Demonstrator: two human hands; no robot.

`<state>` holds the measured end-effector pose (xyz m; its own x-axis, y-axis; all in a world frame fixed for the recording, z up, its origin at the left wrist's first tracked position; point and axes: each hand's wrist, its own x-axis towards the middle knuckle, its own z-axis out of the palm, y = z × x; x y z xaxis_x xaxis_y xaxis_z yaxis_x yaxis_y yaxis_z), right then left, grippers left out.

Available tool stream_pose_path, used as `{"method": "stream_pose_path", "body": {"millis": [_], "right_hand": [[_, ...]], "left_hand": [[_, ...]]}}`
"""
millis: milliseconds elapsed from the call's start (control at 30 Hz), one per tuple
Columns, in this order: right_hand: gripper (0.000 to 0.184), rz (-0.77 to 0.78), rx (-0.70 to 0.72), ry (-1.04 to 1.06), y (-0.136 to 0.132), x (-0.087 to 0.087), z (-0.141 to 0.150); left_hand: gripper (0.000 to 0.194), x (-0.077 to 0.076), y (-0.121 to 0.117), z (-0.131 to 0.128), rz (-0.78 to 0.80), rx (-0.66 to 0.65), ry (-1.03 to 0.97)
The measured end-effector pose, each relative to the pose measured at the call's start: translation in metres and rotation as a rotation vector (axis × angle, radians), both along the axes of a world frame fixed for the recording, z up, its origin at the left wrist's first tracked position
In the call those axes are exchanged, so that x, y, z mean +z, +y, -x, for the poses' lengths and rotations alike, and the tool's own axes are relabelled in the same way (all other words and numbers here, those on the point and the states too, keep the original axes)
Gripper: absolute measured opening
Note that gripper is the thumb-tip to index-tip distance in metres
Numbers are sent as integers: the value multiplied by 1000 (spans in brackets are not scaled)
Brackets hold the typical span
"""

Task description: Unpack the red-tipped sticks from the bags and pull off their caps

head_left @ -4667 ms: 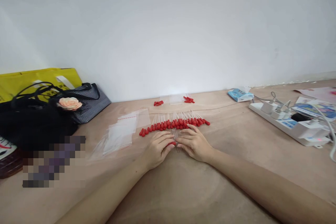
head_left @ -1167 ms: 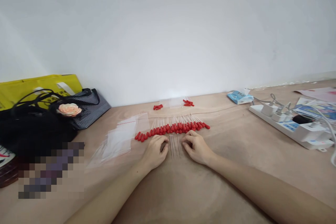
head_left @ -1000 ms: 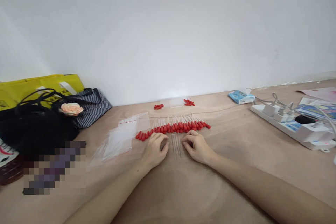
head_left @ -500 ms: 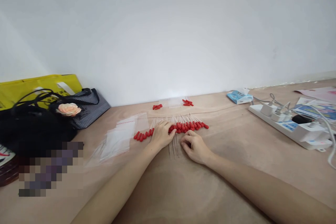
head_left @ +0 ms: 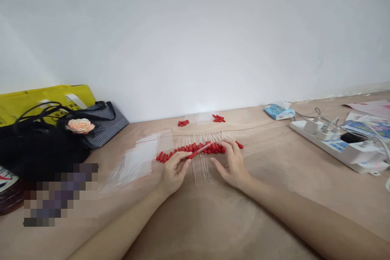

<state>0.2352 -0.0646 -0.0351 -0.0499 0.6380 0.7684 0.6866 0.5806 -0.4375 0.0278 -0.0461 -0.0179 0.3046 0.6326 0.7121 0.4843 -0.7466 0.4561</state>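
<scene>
A row of clear droppers with red rubber bulbs (head_left: 183, 149) lies across the tan surface. My left hand (head_left: 173, 169) is closed in a pinch on one dropper (head_left: 199, 150), held slanted just above the row, red bulb end toward my fingers. My right hand (head_left: 230, 162) hovers at the row's right part, fingers curved and apart, fingertips near the dropper's glass end. Several bare clear tubes (head_left: 203, 167) lie between my hands. A stack of clear zip bags (head_left: 141, 155) lies to the left of the row.
Two small bunches of red-bulbed droppers (head_left: 217, 118) lie near the wall. Black, striped and yellow bags (head_left: 45, 130) are piled at the left. A tissue pack (head_left: 278, 110) and a white power strip (head_left: 338, 144) with plugs and cables sit at the right.
My left hand reached into the row of droppers, then drew back with one dropper pinched. My right hand moved up from beside the bare tubes toward the row and spread its fingers.
</scene>
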Motion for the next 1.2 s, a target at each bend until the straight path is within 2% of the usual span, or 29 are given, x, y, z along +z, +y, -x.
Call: {"method": "stream_pose_path", "body": {"millis": [67,200,333,400,567,633,733,867,1033,1200], "right_hand": [[44,-37,63,-135,0,3,-3],[29,-16,242,-300,3,3,-4],[22,3,288,-358,5,0,-2],[20,7,288,-382,5,-1,-1],[20,78,239,-365,5,0,-4],[20,112,235,-342,4,1,-4],[20,138,238,-330,4,1,-4],[20,164,234,-342,4,1,-4],[20,180,220,-345,6,-1,-4],[23,182,196,-327,7,-6,-3]], "left_hand": [[15,-1,-7,6,72,-105,17],[14,-4,-9,6,173,-222,37],[17,-1,-11,1,203,-317,77],[18,3,-13,1,176,-287,115],[20,9,-11,18,133,78,179],[21,6,-9,25,189,141,248],[19,1,-6,26,247,132,308],[13,-3,-4,16,210,93,357],[21,-7,-2,13,170,41,377],[20,-6,-3,15,180,48,379]]}}
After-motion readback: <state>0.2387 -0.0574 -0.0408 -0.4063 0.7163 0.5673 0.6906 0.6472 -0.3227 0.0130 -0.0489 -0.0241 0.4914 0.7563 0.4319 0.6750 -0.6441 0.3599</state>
